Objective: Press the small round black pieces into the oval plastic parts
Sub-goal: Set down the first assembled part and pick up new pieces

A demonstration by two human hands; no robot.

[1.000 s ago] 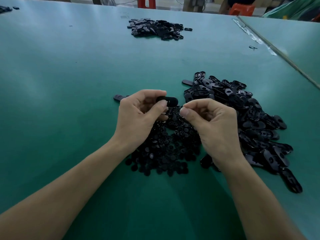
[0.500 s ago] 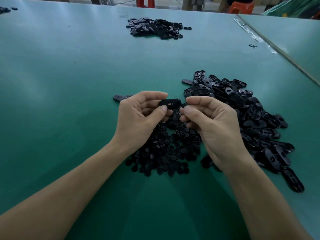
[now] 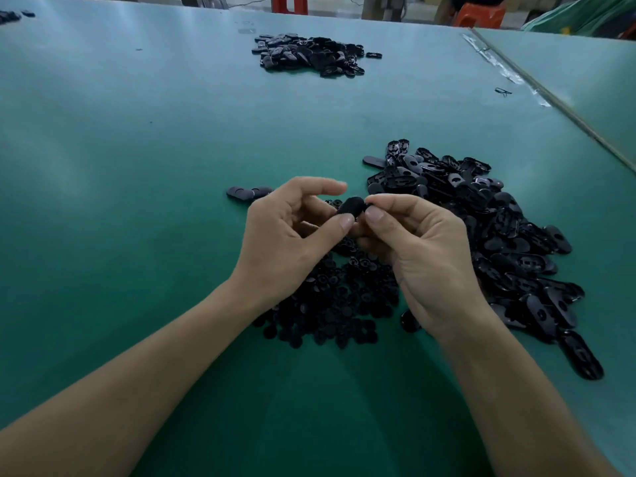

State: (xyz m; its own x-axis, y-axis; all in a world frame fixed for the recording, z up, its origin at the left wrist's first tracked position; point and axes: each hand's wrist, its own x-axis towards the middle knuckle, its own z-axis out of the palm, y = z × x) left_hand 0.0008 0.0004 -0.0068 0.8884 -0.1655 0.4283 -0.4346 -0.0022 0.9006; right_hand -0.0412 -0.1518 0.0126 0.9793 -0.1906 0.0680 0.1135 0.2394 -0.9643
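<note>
Now pinched by right hand [image 3: 425, 258] too, oval part [image 3: 351, 205] gripped in left hand [image 3: 282, 242]; wide table [image 3: 120, 166] stretch leftward.

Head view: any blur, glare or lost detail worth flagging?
Head view: motion blur smears the held black piece and the index fingertip of the left hand; head view: pale glare streaks the green table at left; head view: the round-piece pile reads dark and muddy.

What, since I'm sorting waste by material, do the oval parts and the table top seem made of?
The oval parts look like moulded hard plastic, glossy black: highlights glint on their rims. The table top looks like a smooth green mat or coated sheet, satin, with broad soft reflections; unclear which.
</note>
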